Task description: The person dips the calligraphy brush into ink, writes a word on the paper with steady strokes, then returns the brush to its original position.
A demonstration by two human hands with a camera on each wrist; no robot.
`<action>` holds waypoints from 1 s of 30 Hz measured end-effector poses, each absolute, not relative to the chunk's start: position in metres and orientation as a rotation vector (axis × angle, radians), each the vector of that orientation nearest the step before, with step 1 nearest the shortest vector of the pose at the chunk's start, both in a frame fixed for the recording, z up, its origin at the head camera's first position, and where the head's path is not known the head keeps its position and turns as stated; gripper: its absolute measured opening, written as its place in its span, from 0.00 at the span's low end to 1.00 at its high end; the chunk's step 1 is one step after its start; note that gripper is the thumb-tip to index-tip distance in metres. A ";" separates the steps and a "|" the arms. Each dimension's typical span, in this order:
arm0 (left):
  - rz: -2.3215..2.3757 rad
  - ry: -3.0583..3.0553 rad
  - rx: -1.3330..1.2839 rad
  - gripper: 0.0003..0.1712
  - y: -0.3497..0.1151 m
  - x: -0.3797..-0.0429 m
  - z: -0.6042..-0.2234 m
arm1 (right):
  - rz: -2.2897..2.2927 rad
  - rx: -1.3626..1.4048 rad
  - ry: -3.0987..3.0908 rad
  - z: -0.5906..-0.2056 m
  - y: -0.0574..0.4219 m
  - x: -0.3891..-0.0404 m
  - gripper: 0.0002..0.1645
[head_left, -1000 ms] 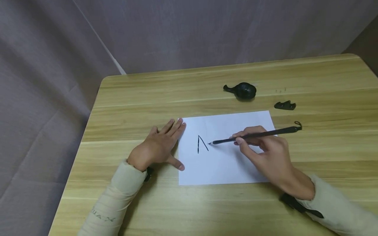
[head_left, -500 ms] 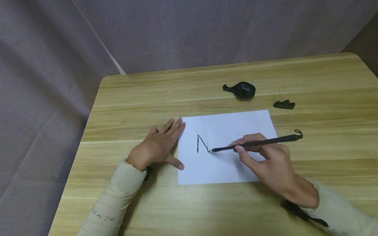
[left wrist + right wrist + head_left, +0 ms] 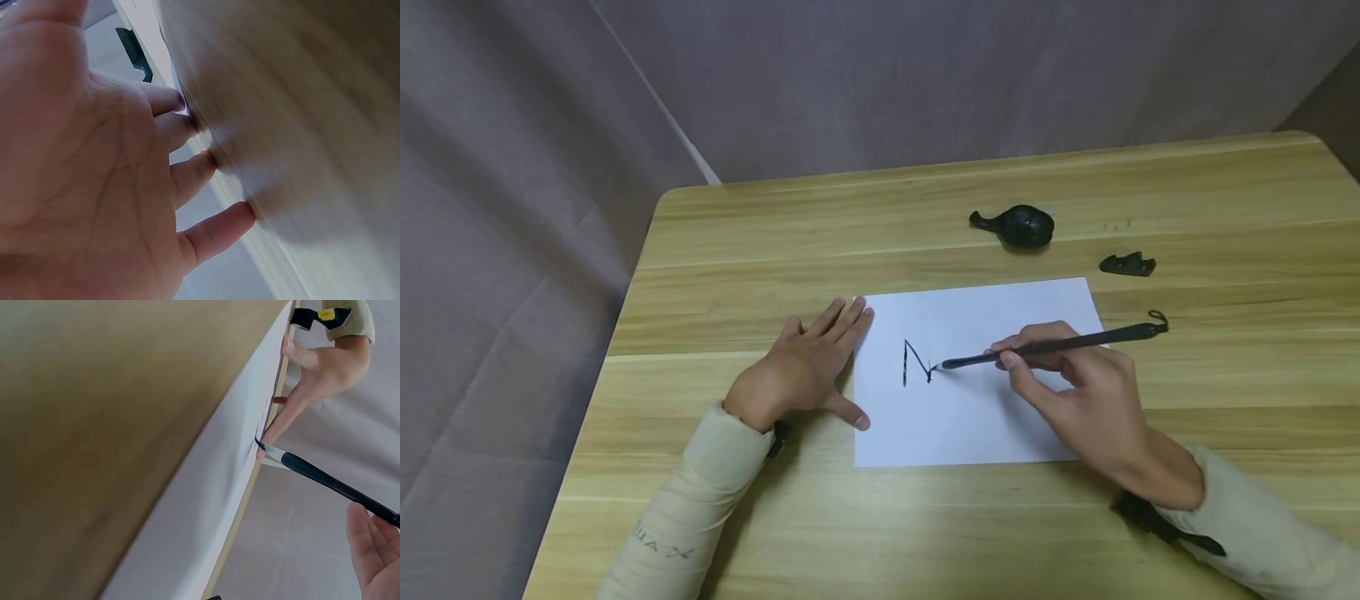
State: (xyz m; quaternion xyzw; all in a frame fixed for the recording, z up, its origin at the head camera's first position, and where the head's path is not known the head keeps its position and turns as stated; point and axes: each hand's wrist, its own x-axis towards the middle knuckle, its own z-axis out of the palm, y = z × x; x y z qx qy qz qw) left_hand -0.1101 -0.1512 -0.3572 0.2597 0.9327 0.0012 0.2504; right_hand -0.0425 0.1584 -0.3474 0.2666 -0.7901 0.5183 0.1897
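A white sheet of paper (image 3: pixel 970 425) lies on the wooden table, bearing black strokes (image 3: pixel 917 363) shaped like an N. My right hand (image 3: pixel 1082 392) pinches a dark writing brush (image 3: pixel 1052 344) between thumb and fingers, its looped end pointing right. In the right wrist view the black-inked bristle tip (image 3: pixel 260 444) bends against the paper. My left hand (image 3: pixel 805 367) rests with spread fingers over the sheet's left edge. In the left wrist view its fingertips (image 3: pixel 240 215) touch the tabletop.
Behind the paper sits a black gourd-shaped object (image 3: pixel 1024 227). Right of it lies a small black peaked brush rest (image 3: pixel 1127 264). The wooden table (image 3: pixel 775 242) ends at a grey curtain (image 3: pixel 880 83) at the back and left.
The brush tip has gone down to the diagonal's lower end and then slightly back up, adding a short dark stroke there. The left hand stays in place.
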 end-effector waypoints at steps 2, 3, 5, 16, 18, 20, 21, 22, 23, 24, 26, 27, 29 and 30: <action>0.008 2.539 0.706 0.86 -0.151 -0.110 -0.358 | 1.463 0.755 -2.196 -0.348 0.158 -0.048 0.17; 0.010 2.539 0.706 0.86 -0.151 -0.110 -0.357 | 1.462 0.752 -2.190 -0.349 0.158 -0.050 0.17; 0.011 2.536 0.705 0.86 -0.151 -0.110 -0.357 | 1.456 0.739 -2.200 -0.349 0.159 -0.055 0.16; 0.008 2.520 0.710 0.86 -0.148 -0.109 -0.356 | 1.430 0.676 -2.213 -0.349 0.161 -0.070 0.15; 0.010 2.520 0.711 0.86 -0.147 -0.109 -0.356 | 1.433 0.673 -2.193 -0.348 0.160 -0.070 0.16; 0.006 2.520 0.710 0.86 -0.147 -0.109 -0.356 | 1.457 0.674 -2.159 -0.347 0.160 -0.068 0.16; 0.003 2.521 0.709 0.86 -0.147 -0.109 -0.356 | 1.476 0.677 -2.136 -0.346 0.160 -0.067 0.17; 0.001 2.520 0.708 0.86 -0.147 -0.109 -0.356 | 1.496 0.681 -2.118 -0.345 0.161 -0.066 0.16; 0.000 2.520 0.705 0.86 -0.147 -0.109 -0.355 | 1.512 0.681 -2.101 -0.343 0.161 -0.065 0.16; -0.002 2.519 0.702 0.87 -0.148 -0.109 -0.355 | 1.529 0.682 -2.082 -0.342 0.161 -0.064 0.16; -0.008 2.516 0.694 0.87 -0.148 -0.109 -0.355 | 1.546 0.681 -2.068 -0.340 0.162 -0.063 0.15; -0.009 2.515 0.691 0.87 -0.149 -0.109 -0.355 | 1.547 0.682 -2.066 -0.339 0.162 -0.062 0.15; -0.006 2.514 0.688 0.87 -0.150 -0.109 -0.355 | 1.531 0.678 -2.078 -0.338 0.163 -0.060 0.16; -0.006 2.515 0.689 0.87 -0.151 -0.108 -0.355 | 1.525 0.678 -2.084 -0.337 0.163 -0.060 0.16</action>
